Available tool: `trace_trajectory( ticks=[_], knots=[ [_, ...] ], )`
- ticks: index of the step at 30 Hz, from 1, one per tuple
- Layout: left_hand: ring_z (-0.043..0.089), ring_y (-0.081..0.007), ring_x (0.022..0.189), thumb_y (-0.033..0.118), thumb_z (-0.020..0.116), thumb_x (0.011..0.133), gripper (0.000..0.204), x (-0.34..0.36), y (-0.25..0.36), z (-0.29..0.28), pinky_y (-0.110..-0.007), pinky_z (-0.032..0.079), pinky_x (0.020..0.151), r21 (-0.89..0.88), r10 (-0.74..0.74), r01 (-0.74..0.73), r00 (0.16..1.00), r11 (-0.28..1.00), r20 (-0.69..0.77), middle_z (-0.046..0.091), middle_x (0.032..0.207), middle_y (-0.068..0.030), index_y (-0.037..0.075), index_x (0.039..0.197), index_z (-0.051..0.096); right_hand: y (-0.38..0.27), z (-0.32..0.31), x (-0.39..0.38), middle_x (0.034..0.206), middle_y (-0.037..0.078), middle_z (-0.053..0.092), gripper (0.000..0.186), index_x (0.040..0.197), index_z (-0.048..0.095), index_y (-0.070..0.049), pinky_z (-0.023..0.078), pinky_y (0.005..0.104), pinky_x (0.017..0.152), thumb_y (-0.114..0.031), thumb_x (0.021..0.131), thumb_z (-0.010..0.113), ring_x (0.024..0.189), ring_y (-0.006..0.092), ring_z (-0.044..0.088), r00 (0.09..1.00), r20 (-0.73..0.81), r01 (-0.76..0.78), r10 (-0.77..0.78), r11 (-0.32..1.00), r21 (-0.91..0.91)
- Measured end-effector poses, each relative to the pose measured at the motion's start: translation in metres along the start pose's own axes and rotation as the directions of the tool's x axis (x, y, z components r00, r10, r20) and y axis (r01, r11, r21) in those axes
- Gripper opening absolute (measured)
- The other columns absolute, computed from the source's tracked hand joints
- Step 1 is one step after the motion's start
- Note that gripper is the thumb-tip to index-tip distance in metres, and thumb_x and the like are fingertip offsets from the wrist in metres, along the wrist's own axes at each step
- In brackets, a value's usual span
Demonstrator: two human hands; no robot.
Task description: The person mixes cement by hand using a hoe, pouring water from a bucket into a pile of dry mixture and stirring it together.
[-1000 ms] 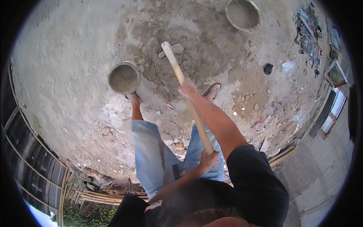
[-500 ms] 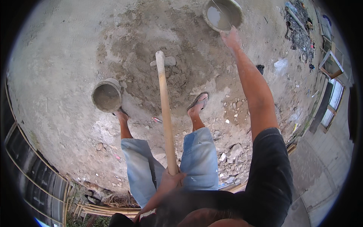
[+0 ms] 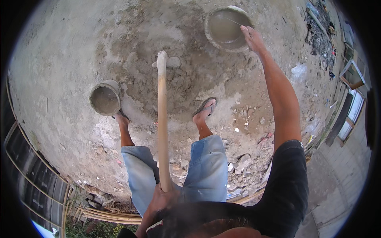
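A long wooden hoe handle (image 3: 162,119) runs away from my body, with my left hand (image 3: 163,197) closed round its near end. The hoe's mud-coated blade (image 3: 171,62) lies at the far end, against wet grey mortar mix (image 3: 139,75) on the ground. My right arm reaches far forward, and my right hand (image 3: 254,39) is closed on the thin wire handle (image 3: 227,19) of a bucket (image 3: 209,33) that holds murky grey water. I cannot tell whether this bucket rests on the ground. A second bucket (image 3: 115,85) with greyish contents stands by my left foot.
Rubble (image 3: 242,162) and small stones lie right of my sandalled right foot (image 3: 204,109). Burnt debris (image 3: 321,37) and a clear plastic scrap (image 3: 299,70) are farther right. Bamboo poles (image 3: 107,216) run behind me; a wooden frame (image 3: 353,75) leans at the right edge.
The bucket in my right hand has come nearer and slightly left, and its wire handle now slants across the opening. My left hand keeps hold of the hoe; the view has shifted slightly.
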State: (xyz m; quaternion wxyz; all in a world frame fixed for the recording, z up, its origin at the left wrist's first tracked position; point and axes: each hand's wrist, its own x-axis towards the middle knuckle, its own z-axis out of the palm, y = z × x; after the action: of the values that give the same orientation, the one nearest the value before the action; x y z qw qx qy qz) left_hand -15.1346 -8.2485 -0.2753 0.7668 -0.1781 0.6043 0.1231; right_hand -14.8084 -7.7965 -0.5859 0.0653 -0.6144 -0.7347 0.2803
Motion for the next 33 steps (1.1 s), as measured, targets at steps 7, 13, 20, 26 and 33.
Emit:
trace_trajectory(
  ticks=[7, 13, 20, 26, 33],
  knots=[
    [0.053, -0.0132, 0.046, 0.0, 0.062, 0.079, 0.013, 0.008, -0.008, -0.008, -0.027, 0.042, 0.04, 0.072, 0.06, -0.063, 0.997, 0.995, 0.045, 0.054, 0.058, -0.0067, 0.003, 0.084, 0.05, -0.07, 0.021, -0.077, 0.078, 0.026, 0.06, 0.053, 0.078, 0.062, -0.002, 0.046, 0.0492, 0.067, -0.049, 0.095, 0.043, 0.074, 0.0451, 0.058, 0.949, 0.295, 0.138, -0.108, 0.987, -0.08],
    [0.055, -0.0153, 0.047, 0.001, 0.064, 0.078, 0.015, 0.02, -0.017, -0.013, -0.03, 0.046, 0.044, 0.093, 0.084, -0.092, 0.993, 0.991, 0.082, 0.055, 0.06, -0.0074, 0.002, 0.084, 0.05, -0.08, 0.049, -0.181, 0.077, 0.026, 0.062, 0.045, 0.08, 0.065, -0.003, 0.05, 0.0518, 0.067, -0.041, 0.095, 0.045, 0.074, 0.0454, 0.06, 0.913, 0.395, -0.012, 0.103, 0.974, -0.226],
    [0.056, -0.0162, 0.048, 0.004, 0.065, 0.077, 0.017, 0.019, -0.013, -0.014, -0.03, 0.047, 0.044, 0.108, 0.082, -0.096, 0.988, 0.99, 0.127, 0.055, 0.061, -0.0073, 0.002, 0.084, 0.05, -0.093, 0.064, -0.251, 0.074, 0.027, 0.061, 0.046, 0.078, 0.062, -0.003, 0.05, 0.0538, 0.067, -0.041, 0.096, 0.044, 0.072, 0.0459, 0.061, 0.898, 0.397, -0.086, 0.188, 0.961, -0.262],
    [0.054, -0.0156, 0.046, 0.002, 0.066, 0.075, 0.02, 0.015, -0.008, -0.01, -0.029, 0.045, 0.044, 0.11, 0.063, -0.073, 0.994, 0.991, 0.089, 0.055, 0.06, -0.0077, 0.002, 0.085, 0.048, -0.053, 0.037, -0.269, 0.077, 0.03, 0.06, 0.048, 0.083, 0.062, 0.0, 0.047, 0.054, 0.068, -0.041, 0.097, 0.041, 0.076, 0.0472, 0.06, 0.922, 0.242, -0.26, 0.301, 0.947, -0.187],
    [0.055, -0.0152, 0.049, 0.002, 0.066, 0.077, 0.02, 0.016, -0.017, -0.009, -0.03, 0.047, 0.045, 0.096, 0.066, -0.069, 0.997, 0.993, 0.029, 0.055, 0.061, -0.0071, 0.002, 0.086, 0.048, -0.02, 0.026, -0.272, 0.08, 0.03, 0.061, 0.057, 0.085, 0.063, 0.002, 0.045, 0.0531, 0.072, -0.045, 0.098, 0.034, 0.081, 0.0489, 0.058, 0.877, 0.029, -0.477, 0.48, 0.876, -0.067]
  ],
)
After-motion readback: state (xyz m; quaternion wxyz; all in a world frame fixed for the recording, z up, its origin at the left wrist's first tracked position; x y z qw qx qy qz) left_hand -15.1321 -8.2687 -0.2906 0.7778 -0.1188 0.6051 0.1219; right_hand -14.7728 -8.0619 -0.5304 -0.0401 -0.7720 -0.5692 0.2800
